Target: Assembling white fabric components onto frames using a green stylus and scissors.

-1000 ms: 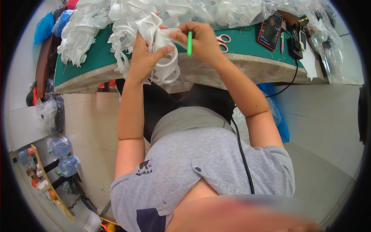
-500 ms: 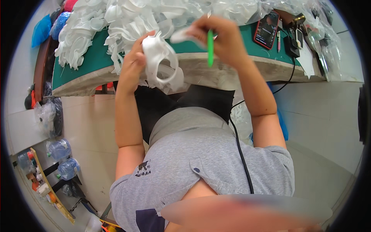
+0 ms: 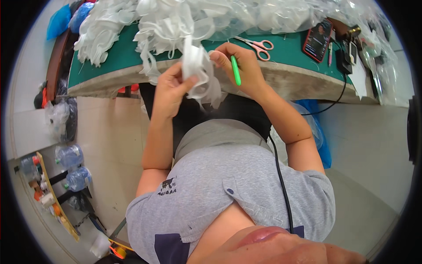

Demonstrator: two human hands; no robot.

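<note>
Workpiece, white, looped, apparently soft moulded fabric: I find it held up above the lap, at the near edge of the green-topped worktop; whether its upper end is clear of the pile behind, I cannot tell.

Left hand: closed on the workpiece, thumb to the near face.

Right hand: curled around a slim bright-green plastic stick; thumb and forefinger drawn narrow beside the workpiece's edge. Contact there, I cannot confirm.

Heap of white, ruffled, looped pieces: beyond the hands.

Scissors with pink handles and metal blades: lying on the worktop, beyond the right hand.

Handling notes, my judgement: keep the left grip firm but light, since soft loops crease; spread the edge before working it; keep the stick angled away from the left fingers; lift strands clear of the heap against snagging.
</note>
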